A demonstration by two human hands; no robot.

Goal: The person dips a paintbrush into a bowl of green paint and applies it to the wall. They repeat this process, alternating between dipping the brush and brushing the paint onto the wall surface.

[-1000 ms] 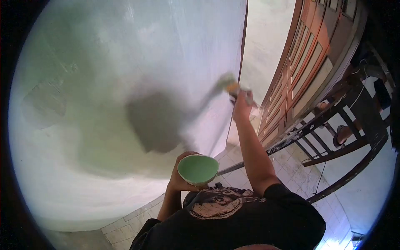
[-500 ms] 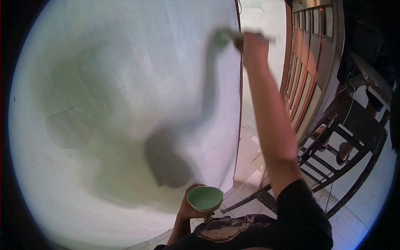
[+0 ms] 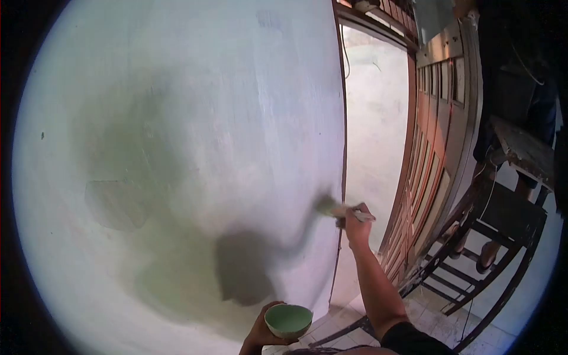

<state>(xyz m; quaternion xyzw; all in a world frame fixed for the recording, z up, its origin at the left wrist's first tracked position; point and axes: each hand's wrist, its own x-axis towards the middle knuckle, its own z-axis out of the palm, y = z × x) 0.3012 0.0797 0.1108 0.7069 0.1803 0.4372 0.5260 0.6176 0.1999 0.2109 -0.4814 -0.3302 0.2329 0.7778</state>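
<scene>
My right hand (image 3: 357, 225) is closed around the handle of a paintbrush (image 3: 329, 207). The brush's green-tinted bristles are at the pale wall (image 3: 248, 148), close to its right edge; whether they touch is hard to make out. Low in the view, my left hand (image 3: 264, 329) holds a bowl (image 3: 289, 320) of green paint from its left side and below. The bowl looks roughly level. Shadows of my head and arm fall across the wall, which has a faint rough patch (image 3: 118, 204) at the left.
A doorway with a dark frame edge (image 3: 343, 118) borders the wall. Right of it stands a wooden slatted door (image 3: 435, 112). A dark wooden chair (image 3: 503, 213) is at the right, with another person's feet (image 3: 488, 255) behind it. Pale tiles (image 3: 349, 316) cover the floor.
My right hand has brought the brush down along the wall's right edge, from near the top to mid-height. The view has tilted up, so the bowl sits lower. Both hands keep their hold.
</scene>
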